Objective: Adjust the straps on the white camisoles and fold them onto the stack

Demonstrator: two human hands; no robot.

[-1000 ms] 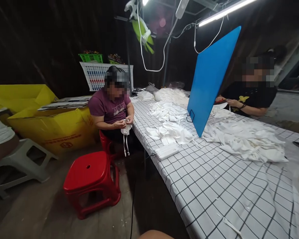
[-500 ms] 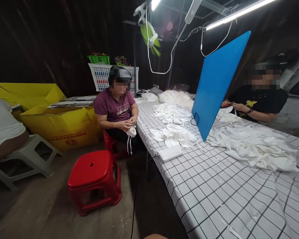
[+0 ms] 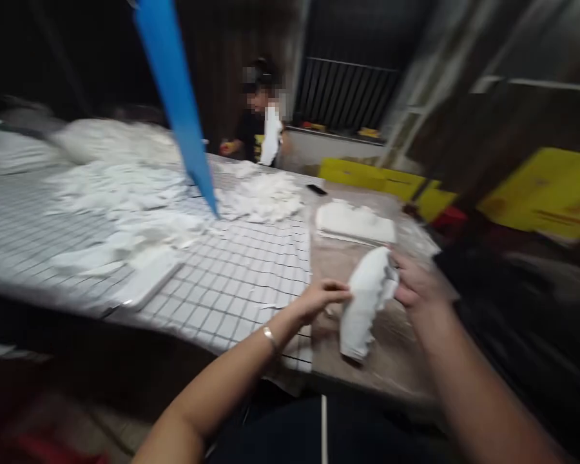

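Note:
The picture is blurred by motion. A white cloth piece hangs between my two hands above the bare brown end of the table. My left hand pinches its left edge; a thin bracelet is on that wrist. My right hand grips its upper right edge. A flat stack of white cloth lies just beyond my hands.
A checked tablecloth covers the table to the left, with heaps of white cloth pieces on it. A tilted blue board stands mid-table. A person sits at the far side. Yellow boxes stand at the right.
The view has swung sharply to the right, from the seated co-worker and red stool to my end of the table. Both my hands are now in view, holding a white cloth piece.

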